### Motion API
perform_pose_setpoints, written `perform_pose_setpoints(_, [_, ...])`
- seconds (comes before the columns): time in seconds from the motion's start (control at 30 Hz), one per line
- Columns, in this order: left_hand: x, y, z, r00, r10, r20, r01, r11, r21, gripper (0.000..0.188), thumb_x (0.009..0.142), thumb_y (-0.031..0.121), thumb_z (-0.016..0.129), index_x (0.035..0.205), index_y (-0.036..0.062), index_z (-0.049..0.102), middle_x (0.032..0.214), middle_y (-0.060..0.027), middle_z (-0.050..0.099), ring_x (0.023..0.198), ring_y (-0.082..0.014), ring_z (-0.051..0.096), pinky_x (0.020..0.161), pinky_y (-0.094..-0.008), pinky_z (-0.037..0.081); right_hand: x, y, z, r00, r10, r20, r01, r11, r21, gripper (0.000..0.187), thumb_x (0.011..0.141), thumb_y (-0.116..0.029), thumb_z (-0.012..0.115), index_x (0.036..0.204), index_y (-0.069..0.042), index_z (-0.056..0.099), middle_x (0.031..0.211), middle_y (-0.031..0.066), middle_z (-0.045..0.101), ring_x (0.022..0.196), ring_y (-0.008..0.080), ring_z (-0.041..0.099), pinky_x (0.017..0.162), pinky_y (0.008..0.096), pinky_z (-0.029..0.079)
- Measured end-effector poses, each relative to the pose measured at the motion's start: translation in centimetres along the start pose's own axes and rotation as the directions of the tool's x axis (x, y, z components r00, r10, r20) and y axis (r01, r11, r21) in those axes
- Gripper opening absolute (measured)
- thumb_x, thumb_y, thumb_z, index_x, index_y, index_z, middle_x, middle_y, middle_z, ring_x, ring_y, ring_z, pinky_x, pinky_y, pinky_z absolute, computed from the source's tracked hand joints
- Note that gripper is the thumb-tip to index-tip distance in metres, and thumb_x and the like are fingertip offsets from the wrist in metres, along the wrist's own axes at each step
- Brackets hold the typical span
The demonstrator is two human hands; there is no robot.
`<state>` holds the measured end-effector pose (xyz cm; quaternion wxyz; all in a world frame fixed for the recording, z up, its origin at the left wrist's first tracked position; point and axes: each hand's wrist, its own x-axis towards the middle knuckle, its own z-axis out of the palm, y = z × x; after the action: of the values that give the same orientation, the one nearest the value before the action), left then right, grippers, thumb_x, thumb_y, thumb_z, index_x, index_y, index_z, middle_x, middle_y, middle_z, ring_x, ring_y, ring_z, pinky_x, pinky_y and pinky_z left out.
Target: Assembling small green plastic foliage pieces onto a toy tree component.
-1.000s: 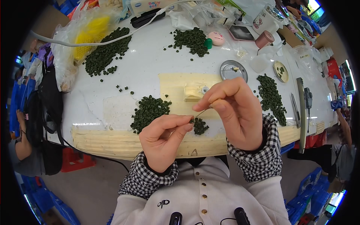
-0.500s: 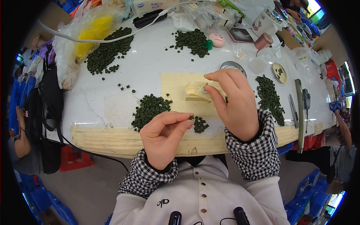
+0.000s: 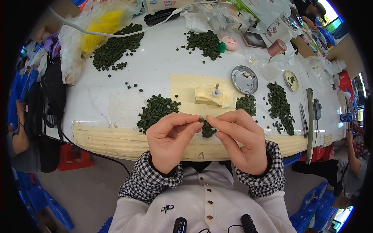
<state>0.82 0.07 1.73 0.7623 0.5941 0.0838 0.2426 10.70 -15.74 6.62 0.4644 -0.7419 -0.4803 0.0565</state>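
Note:
My left hand [image 3: 168, 140] is closed in a pinch on a small dark green piece, which barely shows between thumb and index finger. Close beside it, my right hand [image 3: 245, 143] has its index finger stretched toward that piece, thumb apart; nothing shows in its grip. Just beyond the fingertips lies a small pile of green pieces [image 3: 208, 131], partly hidden by the hands. A tape-wrapped block [image 3: 206, 97] stands farther back, with a thin upright stick [image 3: 217, 86] in a small whitish holder on it. Left of my left hand is a larger pile of green pieces [image 3: 157, 112].
More green pieces form heaps at the far left [image 3: 116, 48], far middle [image 3: 204, 43] and right [image 3: 280, 106]. A round metal lid [image 3: 244, 80] lies behind a smaller pile [image 3: 246, 104]. Tweezers [image 3: 304, 120] and a long dark bar [image 3: 310, 124] lie at the right. A white cable [image 3: 93, 34] crosses the back.
My right hand has moved from the stick on the block down and left to my left hand. The metal lid and the pile in front of it are now uncovered. My left hand keeps its pinch.

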Motion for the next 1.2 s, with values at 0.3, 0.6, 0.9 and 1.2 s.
perform_pose_setpoints(0.3, [0.0,-0.1,0.0,1.000,-0.010,0.010,0.010,1.000,0.010,0.018,0.086,-0.009,0.064,0.103,-0.0060,0.066,0.096,-0.0109,0.066,0.086,-0.0138,0.066,0.075,-0.0231,0.053,-0.1,0.6,0.4,0.999,-0.048,0.000,0.048,0.999,0.016,0.036,0.078,0.005,0.067,0.114,-0.002,0.067,0.096,0.0104,0.064,0.082,0.0242,0.059,0.072,0.0316,0.047])
perform_pose_setpoints(0.6, [0.1,-0.4,0.1,1.000,-0.013,0.022,0.013,1.000,0.020,0.016,0.085,-0.009,0.065,0.100,-0.0054,0.067,0.095,-0.0107,0.067,0.084,-0.0131,0.065,0.073,-0.0233,0.052,-0.3,0.8,0.3,0.999,-0.035,0.003,0.035,0.999,0.028,0.035,0.079,0.004,0.068,0.114,-0.002,0.067,0.094,0.0106,0.064,0.081,0.0241,0.060,0.070,0.0315,0.049])
perform_pose_setpoints(0.9, [0.5,0.9,-0.5,0.992,0.112,0.053,-0.123,0.834,0.538,0.013,0.081,-0.008,0.068,0.094,-0.0033,0.067,0.088,-0.0098,0.066,0.075,-0.0139,0.063,0.071,-0.0238,0.051,-0.7,2.8,-0.4,0.965,-0.023,-0.261,-0.022,0.985,-0.170,0.031,0.079,0.007,0.067,0.110,0.001,0.068,0.087,0.0119,0.061,0.074,0.0226,0.058,0.064,0.0289,0.047])
perform_pose_setpoints(1.2, [0.7,0.1,-0.8,0.910,0.267,0.318,-0.409,0.445,0.797,0.018,0.074,-0.003,0.073,0.091,0.0035,0.070,0.081,-0.0052,0.064,0.075,-0.0213,0.054,0.064,-0.0303,0.045,-0.5,3.7,0.3,0.946,-0.086,-0.312,0.010,0.971,-0.237,0.026,0.077,0.006,0.070,0.102,0.001,0.069,0.080,0.0104,0.061,0.069,0.0227,0.057,0.060,0.0301,0.046])
